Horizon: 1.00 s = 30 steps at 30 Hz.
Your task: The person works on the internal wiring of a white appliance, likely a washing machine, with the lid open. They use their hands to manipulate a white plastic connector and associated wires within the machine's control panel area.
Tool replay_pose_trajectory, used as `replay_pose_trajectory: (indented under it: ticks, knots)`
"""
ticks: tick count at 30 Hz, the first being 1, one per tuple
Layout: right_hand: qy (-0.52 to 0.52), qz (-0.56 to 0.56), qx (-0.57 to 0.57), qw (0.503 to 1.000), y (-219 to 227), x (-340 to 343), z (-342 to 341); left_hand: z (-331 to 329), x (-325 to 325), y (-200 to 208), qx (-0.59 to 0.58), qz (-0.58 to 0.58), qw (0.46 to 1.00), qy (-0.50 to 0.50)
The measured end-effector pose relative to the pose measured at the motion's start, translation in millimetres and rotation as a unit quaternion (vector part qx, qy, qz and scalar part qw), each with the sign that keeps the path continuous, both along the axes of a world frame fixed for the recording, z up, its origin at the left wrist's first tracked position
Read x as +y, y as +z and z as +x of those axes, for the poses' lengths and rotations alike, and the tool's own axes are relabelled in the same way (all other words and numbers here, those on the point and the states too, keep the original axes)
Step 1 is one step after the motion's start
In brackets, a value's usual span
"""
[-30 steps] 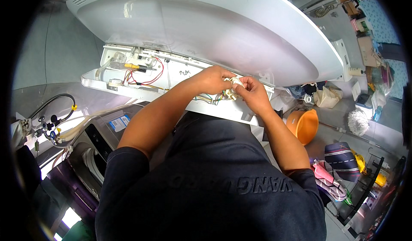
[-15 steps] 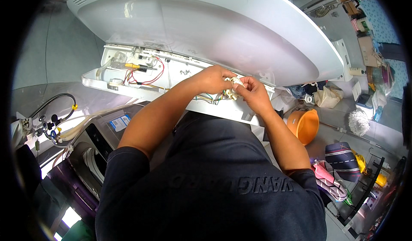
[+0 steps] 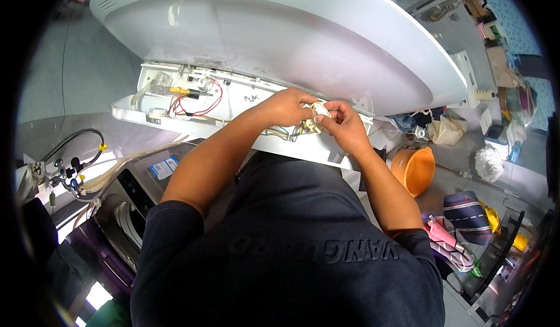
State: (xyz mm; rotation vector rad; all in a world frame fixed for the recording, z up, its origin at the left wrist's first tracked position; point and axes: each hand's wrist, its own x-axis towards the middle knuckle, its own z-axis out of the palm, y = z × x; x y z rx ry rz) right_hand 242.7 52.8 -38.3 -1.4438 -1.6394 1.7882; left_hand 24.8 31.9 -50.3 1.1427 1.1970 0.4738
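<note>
Between my fingertips is a small cream-white rounded part with wires (image 3: pixel 318 110); its exact kind is too small to make out. My left hand (image 3: pixel 290 106) pinches it from the left, and my right hand (image 3: pixel 345 126) closes on its right side. Coloured wires (image 3: pixel 282 132) run from below the part into a long, opened white appliance panel (image 3: pixel 291 148). At the panel's left end lies a screwdriver with a yellow and black handle (image 3: pixel 182 90), beside looped red wires (image 3: pixel 218 102). My fingers partly hide the part.
A large white curved cover (image 3: pixel 280 35) rises behind the panel. An orange bucket (image 3: pixel 415 169) stands on the floor to the right, near a white mop head (image 3: pixel 489 165). To the left are a grey front-loading washing machine (image 3: pixel 131 190) and a black hose (image 3: pixel 87 132).
Both hands keep hold of the cream-white part, which has turned slightly so that more of its round face shows. The fingers have shifted a little.
</note>
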Motion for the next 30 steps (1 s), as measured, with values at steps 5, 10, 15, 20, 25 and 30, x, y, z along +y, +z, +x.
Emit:
replay_pose_trajectory:
  ticks: [5, 10, 15, 20, 25, 30]
  knots:
    - [0.022, -0.045, -0.018, 0.999, 2, 4, 2, -2, -4, 2, 0.006, 0.008, 1.000, 0.024]
    - [0.006, -0.084, 0.023, 0.996, 0, 4, 3, 1, -14, 6, 0.122, 0.181, 0.974, 0.061]
    - [0.020, -0.086, 0.030, 0.996, -6, 5, 5, 4, -21, 20, 0.198, 0.353, 0.913, 0.060]
    - [0.007, -0.095, 0.035, 0.995, -6, 4, 6, 5, -20, 25, 0.207, 0.366, 0.906, 0.047]
    - [0.006, -0.095, 0.020, 0.995, 0, 4, 4, 6, -21, 24, 0.203, 0.365, 0.907, 0.051]
    - [0.008, -0.088, 0.017, 0.996, -1, 3, 4, 4, -20, 23, 0.164, 0.356, 0.918, 0.056]
